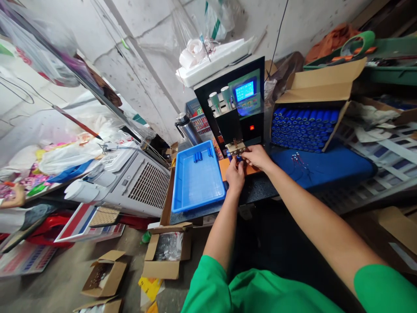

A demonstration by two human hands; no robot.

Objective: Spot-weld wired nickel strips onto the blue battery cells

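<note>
My left hand is closed around a blue battery cell, mostly covered by my fingers, just below the electrode tips of a black spot welder. From the right, my right hand reaches in with fingers pinched at the same cell. Whatever those fingers grip is too small and hidden to name. The welder has a lit blue screen and a red lit switch. Left of my hands is a blue tray, and several blue cells lie toward its far side.
An open carton full of stacked blue cells stands at right. In front of it, short wires lie on a blue surface. A steel flask stands behind the tray. Cartons sit on the floor; another person's hand shows far left.
</note>
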